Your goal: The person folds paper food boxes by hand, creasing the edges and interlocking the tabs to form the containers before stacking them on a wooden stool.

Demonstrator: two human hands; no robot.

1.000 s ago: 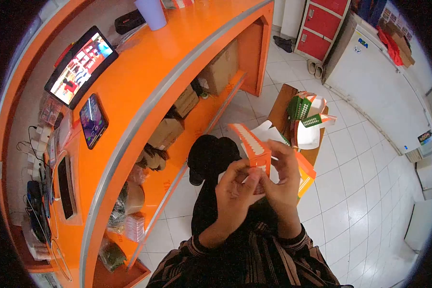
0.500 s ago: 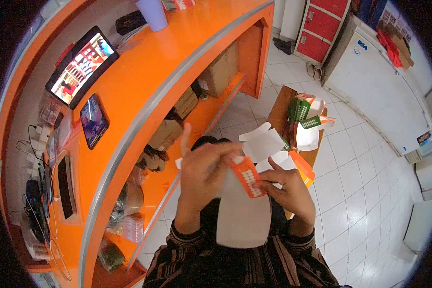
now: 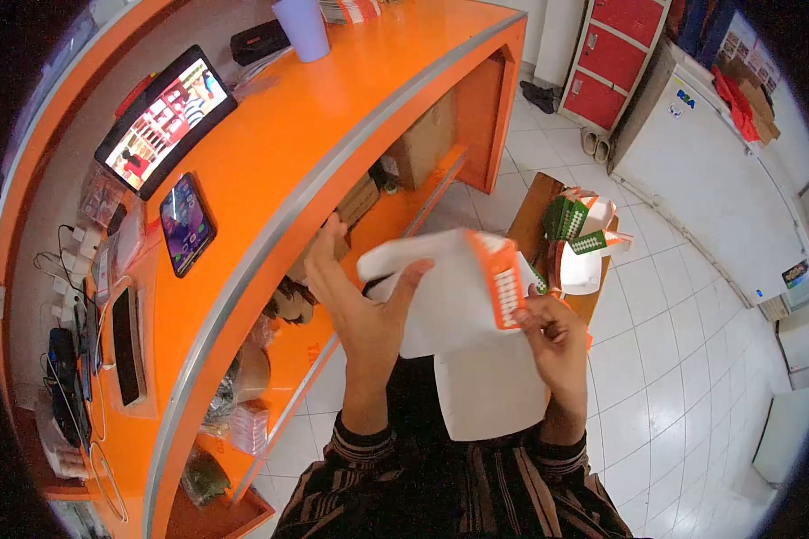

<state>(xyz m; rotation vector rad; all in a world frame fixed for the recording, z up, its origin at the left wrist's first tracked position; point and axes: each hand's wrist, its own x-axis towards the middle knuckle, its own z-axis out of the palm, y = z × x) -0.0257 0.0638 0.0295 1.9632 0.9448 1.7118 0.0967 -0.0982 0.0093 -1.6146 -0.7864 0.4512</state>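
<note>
A partly folded cardboard box (image 3: 440, 296), plain white inside with an orange side flap (image 3: 505, 286) patterned in white, is in front of my body. Its lower white panel hangs over my lap. At the box's right, my right hand (image 3: 555, 346) pinches the lower end of the orange flap between thumb and fingers. My left hand (image 3: 360, 305) is open at the left, its fingers stretched upward and apart, its thumb over the white panel. Several folded green, orange and white boxes (image 3: 577, 220) lie on a wooden bench (image 3: 537, 199) beyond my right hand.
An orange counter (image 3: 270, 135) curves along the left, bearing a lit screen (image 3: 166, 121), a phone (image 3: 187, 225) and a purple cup (image 3: 302, 31). Its lower shelf holds cardboard boxes and plastic bags. A white chest freezer (image 3: 706, 171) and red lockers (image 3: 613, 58) stand at the right.
The box has swung up and opened out, showing more of its white inside. My left hand has moved left off the orange flap and spread; my right hand has shifted slightly right, still pinching.
</note>
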